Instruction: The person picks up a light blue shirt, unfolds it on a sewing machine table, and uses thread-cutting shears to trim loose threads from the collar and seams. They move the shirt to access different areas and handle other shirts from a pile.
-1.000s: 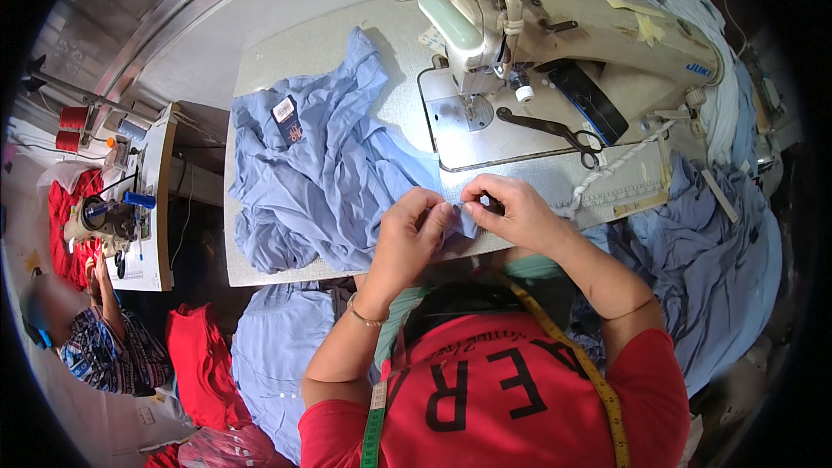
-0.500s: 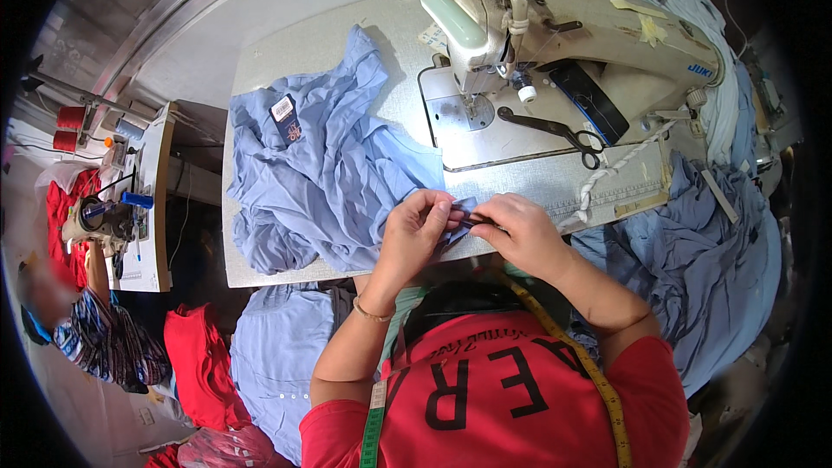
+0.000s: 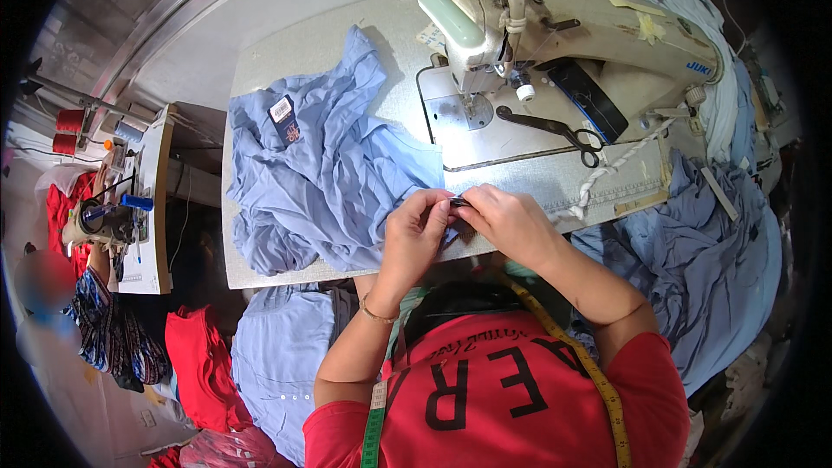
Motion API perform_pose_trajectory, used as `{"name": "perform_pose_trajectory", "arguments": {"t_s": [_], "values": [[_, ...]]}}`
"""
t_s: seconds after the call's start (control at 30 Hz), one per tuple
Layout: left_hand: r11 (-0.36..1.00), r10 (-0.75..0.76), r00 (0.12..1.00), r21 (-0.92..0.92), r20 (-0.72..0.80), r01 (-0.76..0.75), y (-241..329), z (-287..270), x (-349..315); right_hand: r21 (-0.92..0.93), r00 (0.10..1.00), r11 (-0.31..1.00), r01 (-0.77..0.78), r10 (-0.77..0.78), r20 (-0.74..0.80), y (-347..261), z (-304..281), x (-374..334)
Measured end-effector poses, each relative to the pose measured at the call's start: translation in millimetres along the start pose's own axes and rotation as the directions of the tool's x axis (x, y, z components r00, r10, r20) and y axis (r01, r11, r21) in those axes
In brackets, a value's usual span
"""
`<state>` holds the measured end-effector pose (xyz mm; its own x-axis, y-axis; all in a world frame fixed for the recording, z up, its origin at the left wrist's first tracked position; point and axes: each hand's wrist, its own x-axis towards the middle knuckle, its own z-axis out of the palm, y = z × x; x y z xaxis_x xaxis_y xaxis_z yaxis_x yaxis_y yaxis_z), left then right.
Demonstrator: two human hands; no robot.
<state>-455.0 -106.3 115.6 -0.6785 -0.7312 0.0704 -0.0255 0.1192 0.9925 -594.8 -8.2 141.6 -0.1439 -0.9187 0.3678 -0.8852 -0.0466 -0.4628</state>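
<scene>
A crumpled light blue garment (image 3: 321, 165) with a dark tag (image 3: 286, 121) lies on the sewing table, its lower right edge running to my hands. My left hand (image 3: 418, 227) is closed, thumb and fingers pinching that edge at the table's front. Close against it, my right hand (image 3: 507, 218) is closed on a small dark tool (image 3: 459, 202); its kind is mostly hidden by my fingers. Beyond my hands stands the sewing machine (image 3: 485, 43), with black-handled scissors (image 3: 555, 132) and a dark phone (image 3: 589, 102) lying by its arm.
More blue cloth (image 3: 693, 251) is heaped at the right edge of the table. To the left, a co-worker's arm reaches toward another machine (image 3: 95, 217). Red cloth (image 3: 199, 364) and a folded blue garment (image 3: 282, 355) lie below left. A yellow tape measure (image 3: 598, 373) hangs round my neck.
My right hand has shifted slightly left and up, closer to my left fingertips. The dark tool now shows less between the hands. The garment has stayed in place.
</scene>
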Motion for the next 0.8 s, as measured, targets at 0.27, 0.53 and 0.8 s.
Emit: {"name": "perform_pose_trajectory", "arguments": {"t_s": [0.27, 0.53, 0.8], "values": [[0.991, 0.054, 0.999, 0.126, -0.001, -0.053, 3.2, -0.4, 2.4, -0.087, 0.999, 0.996, 0.018, -0.023, -0.048, 2.5, 4.3, 1.2], [0.998, -0.030, 0.999, 0.063, 0.033, 0.028, -5.6, -1.2, 6.2, -0.199, 0.992, 0.975, 0.100, -0.114, -0.061, 10.6, 6.6, 2.2], [0.998, -0.017, 0.999, 0.058, 0.033, 0.015, -6.5, -1.2, 6.4, -0.211, 0.988, 0.968, 0.139, -0.149, -0.034, 12.3, 6.9, 3.8]]}}
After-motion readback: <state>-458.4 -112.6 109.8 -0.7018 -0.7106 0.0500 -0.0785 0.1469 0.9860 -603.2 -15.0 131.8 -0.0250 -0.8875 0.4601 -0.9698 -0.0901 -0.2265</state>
